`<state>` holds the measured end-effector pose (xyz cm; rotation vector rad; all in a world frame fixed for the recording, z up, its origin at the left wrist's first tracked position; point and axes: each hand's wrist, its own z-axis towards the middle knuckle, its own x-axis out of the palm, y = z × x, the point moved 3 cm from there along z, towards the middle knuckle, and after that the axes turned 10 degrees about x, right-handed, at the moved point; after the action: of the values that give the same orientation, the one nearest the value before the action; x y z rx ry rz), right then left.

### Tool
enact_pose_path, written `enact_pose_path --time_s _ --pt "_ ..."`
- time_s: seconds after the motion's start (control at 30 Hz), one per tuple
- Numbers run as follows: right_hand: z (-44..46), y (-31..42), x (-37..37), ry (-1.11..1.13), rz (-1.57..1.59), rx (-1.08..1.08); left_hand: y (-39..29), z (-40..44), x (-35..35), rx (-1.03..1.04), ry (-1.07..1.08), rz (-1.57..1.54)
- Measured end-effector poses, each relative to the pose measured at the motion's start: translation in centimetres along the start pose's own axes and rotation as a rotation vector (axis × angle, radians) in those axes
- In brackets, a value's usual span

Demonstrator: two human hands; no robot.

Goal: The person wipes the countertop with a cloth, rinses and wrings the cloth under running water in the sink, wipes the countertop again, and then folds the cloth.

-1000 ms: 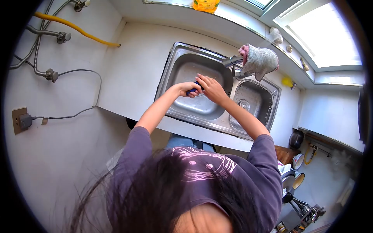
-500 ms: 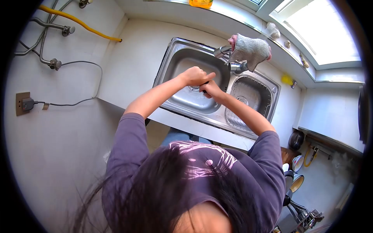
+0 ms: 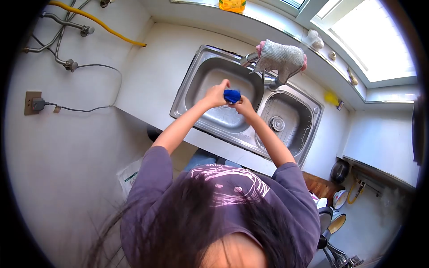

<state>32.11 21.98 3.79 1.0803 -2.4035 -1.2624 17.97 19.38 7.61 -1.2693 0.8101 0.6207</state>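
Over the left basin of the steel sink [image 3: 183, 100], both my hands are held close together around a small, bright blue thing [image 3: 232, 95] whose kind I cannot make out. My left hand [image 3: 216, 95] grips its left side, with one digit sticking up above it. From below and the right, my right hand [image 3: 243, 106] has its fingers closed on the same thing. Beyond the right hand is the faucet [image 3: 250, 60], with a grey and pink cloth [image 3: 280, 56] draped over it.
A wire rack sits inside the right basin [image 3: 298, 123]. An orange bottle [image 3: 232, 5] stands on the window ledge. A wooden board [image 3: 322, 187], bowls and pans are low at the right. A plugged-in charger [image 3: 38, 104] is on the left wall.
The blue thing, earlier mostly hidden and dark between my hands, now shows clearly. My hands have turned and shifted slightly left, and the view has shifted a little.
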Motion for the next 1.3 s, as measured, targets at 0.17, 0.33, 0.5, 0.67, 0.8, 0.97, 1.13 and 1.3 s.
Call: enact_pose_path --time_s 0.17,0.33,0.5,0.67,0.8,0.97,1.13,1.3 --pt "-0.9 -2.2 -0.4 0.191 0.609 0.199 1.9 -3.0 2.0 -0.459 -0.044 -0.981" --pt "0.2 -1.9 0.7 0.008 0.579 0.153 1.7 -2.6 2.0 -0.269 -0.247 -1.004" --pt "0.6 0.1 0.7 -0.595 0.182 -0.260 3.6 -1.7 -0.8 -0.418 -0.347 -1.276" --pt "1.2 5.2 4.0 -0.413 -0.161 -0.639 6.6 -1.1 -4.2 -0.425 -0.080 -1.165" --pt "3.4 4.7 6.8 -0.371 0.556 -0.219 8.7 0.3 -3.6 -0.299 -0.026 -1.173" --pt "6.1 3.3 6.2 -0.695 0.937 -0.101 9.0 0.4 -0.1 -0.400 0.239 -1.124" --pt "7.2 3.5 3.4 -0.768 0.618 -0.261 12.5 2.2 2.9 -0.503 0.005 -1.170" --pt "6.6 7.5 4.4 -0.721 -0.095 -0.472 11.4 5.0 2.4 -0.649 -0.080 -2.186"
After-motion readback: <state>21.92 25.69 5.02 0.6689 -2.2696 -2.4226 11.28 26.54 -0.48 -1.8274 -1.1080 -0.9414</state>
